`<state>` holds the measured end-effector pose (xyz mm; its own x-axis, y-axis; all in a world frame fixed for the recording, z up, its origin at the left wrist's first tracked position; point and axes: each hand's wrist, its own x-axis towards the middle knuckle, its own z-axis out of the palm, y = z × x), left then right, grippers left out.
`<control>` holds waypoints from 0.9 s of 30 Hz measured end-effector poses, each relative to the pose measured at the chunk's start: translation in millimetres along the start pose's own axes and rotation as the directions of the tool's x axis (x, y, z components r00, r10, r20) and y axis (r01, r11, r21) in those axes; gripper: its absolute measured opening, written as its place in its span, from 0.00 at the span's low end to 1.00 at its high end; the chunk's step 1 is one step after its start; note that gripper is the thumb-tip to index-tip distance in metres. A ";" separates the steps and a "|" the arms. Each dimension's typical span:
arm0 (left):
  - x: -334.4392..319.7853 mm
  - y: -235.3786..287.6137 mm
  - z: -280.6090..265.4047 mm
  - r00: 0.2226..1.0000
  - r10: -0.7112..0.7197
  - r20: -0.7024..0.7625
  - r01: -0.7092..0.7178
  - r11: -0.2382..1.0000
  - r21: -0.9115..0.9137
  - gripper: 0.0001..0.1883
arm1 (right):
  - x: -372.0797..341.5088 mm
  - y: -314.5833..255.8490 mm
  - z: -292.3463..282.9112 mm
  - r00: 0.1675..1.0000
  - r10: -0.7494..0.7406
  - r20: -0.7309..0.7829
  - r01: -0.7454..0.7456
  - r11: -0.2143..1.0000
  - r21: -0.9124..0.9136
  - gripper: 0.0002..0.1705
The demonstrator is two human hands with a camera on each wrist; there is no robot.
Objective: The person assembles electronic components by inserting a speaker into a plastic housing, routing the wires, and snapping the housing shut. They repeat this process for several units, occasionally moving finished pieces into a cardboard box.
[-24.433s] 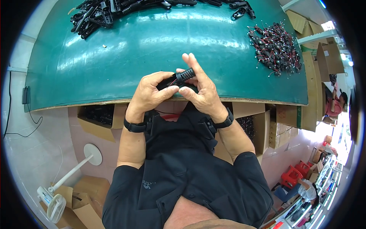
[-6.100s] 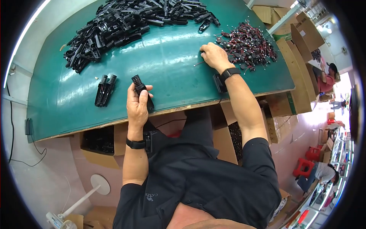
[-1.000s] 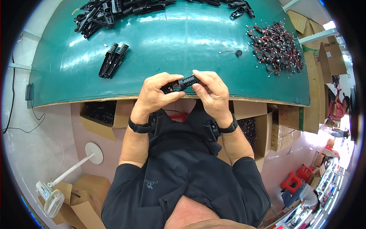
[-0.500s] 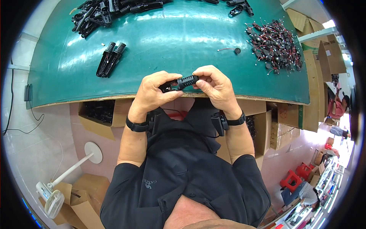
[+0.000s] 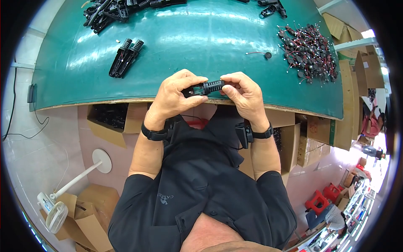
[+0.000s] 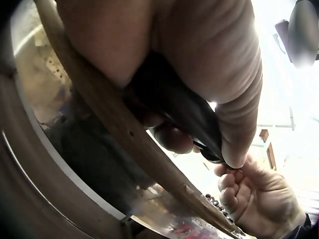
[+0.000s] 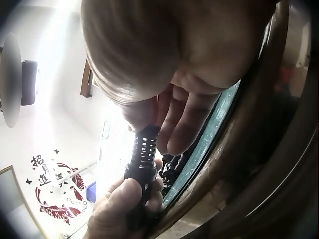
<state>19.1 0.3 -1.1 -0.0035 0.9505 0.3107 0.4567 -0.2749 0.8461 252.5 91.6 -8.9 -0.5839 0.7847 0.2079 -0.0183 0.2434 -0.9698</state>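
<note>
A black plastic housing with a ribbed, slotted end (image 5: pixel 214 86) is held between both hands over the table's front edge. My left hand (image 5: pixel 173 95) grips its body, fingers on the far side and thumb on the near side. Thumb and fingers of my right hand (image 5: pixel 245 93) pinch the tip of the ribbed end. In the right wrist view the ribbed sleeve (image 7: pixel 143 152) shows between the two hands. My left palm hides much of the body. Two similar housings (image 5: pixel 126 59) lie side by side on the table to the left.
One small black disc (image 5: pixel 268 55) with a red wire lies near a heap of wired discs (image 5: pixel 308 52) at the right. A large pile of black housings (image 5: pixel 111 12) covers the back left. Cardboard boxes (image 5: pixel 107 126) stand under the wooden table edge (image 5: pixel 176 100).
Since six seconds ago, my right hand has come from the disc heap to the housing, and one disc lies apart. Over the last second, both hands keep hold with only slight shifts.
</note>
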 end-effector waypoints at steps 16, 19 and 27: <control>-0.5 -0.4 -0.3 1.000 0.001 0.000 -0.001 0.999 0.040 0.27 | -2.1 -5.2 4.6 1.000 0.008 -0.008 -0.008 1.000 -0.008 0.13; -0.5 -0.6 0.0 1.000 0.007 -0.001 -0.007 0.999 0.043 0.27 | -1.8 -7.7 -0.8 0.999 -0.009 0.053 0.013 0.998 -0.065 0.12; -0.8 -0.8 -0.2 1.000 -0.003 0.002 0.003 0.999 0.053 0.26 | -1.8 -5.2 -3.0 0.993 0.088 0.075 -0.090 0.996 0.027 0.13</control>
<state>18.6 -0.3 -2.0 -0.0033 0.9515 0.3078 0.5035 -0.2643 0.8226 256.1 90.6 -3.9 -0.6423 0.7583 0.1119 0.0123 0.1562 -0.9877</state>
